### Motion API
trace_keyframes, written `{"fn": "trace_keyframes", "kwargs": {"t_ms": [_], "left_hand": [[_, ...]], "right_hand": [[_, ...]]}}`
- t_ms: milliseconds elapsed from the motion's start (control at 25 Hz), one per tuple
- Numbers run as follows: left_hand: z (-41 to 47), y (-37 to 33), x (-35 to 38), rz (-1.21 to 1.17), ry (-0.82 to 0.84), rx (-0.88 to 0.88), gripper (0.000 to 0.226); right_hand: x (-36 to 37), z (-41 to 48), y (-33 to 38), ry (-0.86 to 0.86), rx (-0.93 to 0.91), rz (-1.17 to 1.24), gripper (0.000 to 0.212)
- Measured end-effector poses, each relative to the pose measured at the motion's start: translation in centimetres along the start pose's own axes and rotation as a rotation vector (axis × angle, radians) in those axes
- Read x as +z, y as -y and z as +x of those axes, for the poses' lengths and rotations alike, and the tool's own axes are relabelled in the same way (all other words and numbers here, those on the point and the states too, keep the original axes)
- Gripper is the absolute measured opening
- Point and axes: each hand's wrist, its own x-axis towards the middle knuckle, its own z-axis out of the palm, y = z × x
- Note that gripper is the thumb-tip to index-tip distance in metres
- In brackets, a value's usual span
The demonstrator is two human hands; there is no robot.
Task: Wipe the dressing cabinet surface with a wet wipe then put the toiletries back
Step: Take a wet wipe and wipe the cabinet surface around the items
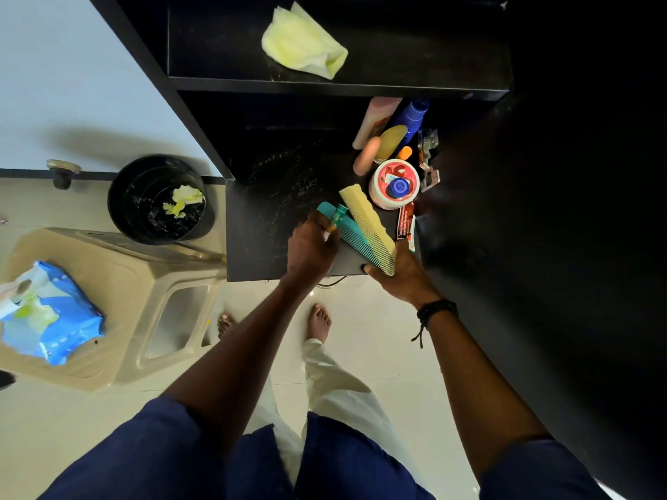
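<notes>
On the black cabinet surface (274, 211) my right hand (404, 272) grips a pale yellow comb (364, 218) and a teal comb (352, 234) by their near ends. My left hand (312, 247) pinches a small teal and orange tube (336, 219) lying across the teal comb. Bottles (391, 128), a white jar with a red lid (393, 184), a red sachet (406, 221) and a metal clip (427, 160) are clustered at the right of the surface. A yellowish wipe (303, 43) lies crumpled on the shelf above.
A black bin (158, 200) holding a used wipe stands on the floor to the left. Beside it a beige plastic stool (144, 301) carries a blue wet-wipe pack (50, 313). A dark cabinet wall (541, 211) rises on the right. My bare feet are below the cabinet edge.
</notes>
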Motion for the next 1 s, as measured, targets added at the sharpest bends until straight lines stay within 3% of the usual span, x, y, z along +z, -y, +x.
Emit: {"fn": "trace_keyframes", "kwargs": {"t_ms": [360,520,680,1000], "left_hand": [[0.0,-2.4,3.3,-0.043,0.065,-0.095,0.033],[0.4,-3.5,4.6,0.034,0.133,-0.052,0.028],[0.2,-3.4,5.8,0.139,0.23,0.046,0.04],[0.0,-2.9,5.1,-0.03,0.183,0.013,0.039]], "right_hand": [[0.8,-1.7,-1.2,-0.261,-0.002,-0.157,0.061],[1.1,-2.3,-1.4,-0.287,0.008,-0.198,0.063],[1.4,-2.4,-0.9,-0.323,0.033,-0.242,0.061],[1.2,-2.9,0.2,-0.368,0.031,-0.252,0.059]]}}
